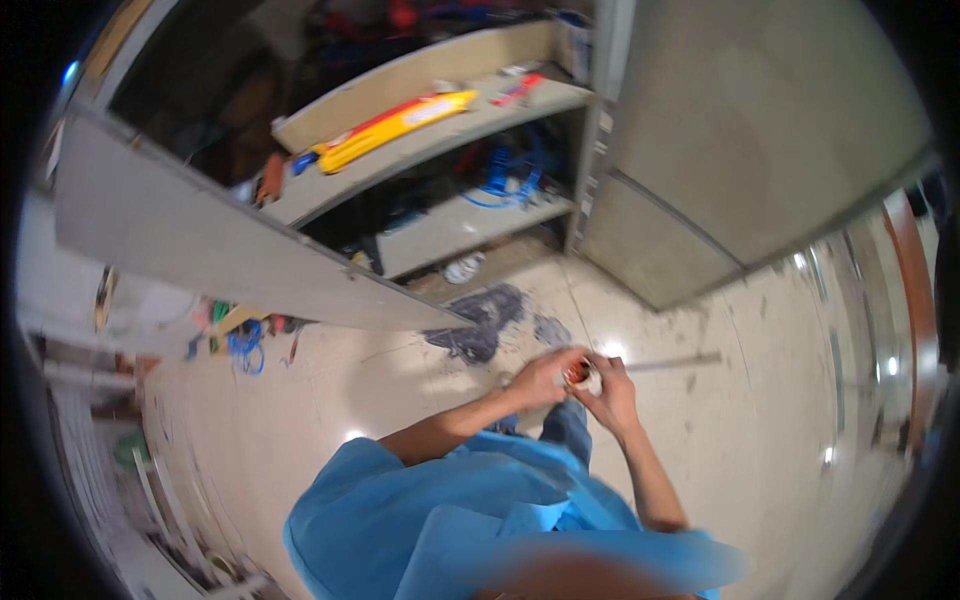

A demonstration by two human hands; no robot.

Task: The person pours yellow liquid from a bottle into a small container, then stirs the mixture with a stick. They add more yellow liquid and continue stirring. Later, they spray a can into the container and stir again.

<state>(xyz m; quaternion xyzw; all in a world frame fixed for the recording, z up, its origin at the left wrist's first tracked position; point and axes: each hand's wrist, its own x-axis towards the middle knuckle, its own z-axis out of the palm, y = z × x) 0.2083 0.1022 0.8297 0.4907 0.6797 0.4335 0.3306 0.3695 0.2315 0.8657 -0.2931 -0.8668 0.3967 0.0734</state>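
In front of my body I hold a small round white container with something reddish inside it. My right hand is wrapped round its near right side. From the left, my left hand closes against the same container, its fingers bent at the rim. Blur hides exactly what the fingertips touch and what the reddish contents are.
A metal cabinet stands ahead, its left door and right door swung open. Its shelves carry a long yellow and red object and a coiled blue hose. A dark stain and a thin rod are on the tiled floor.
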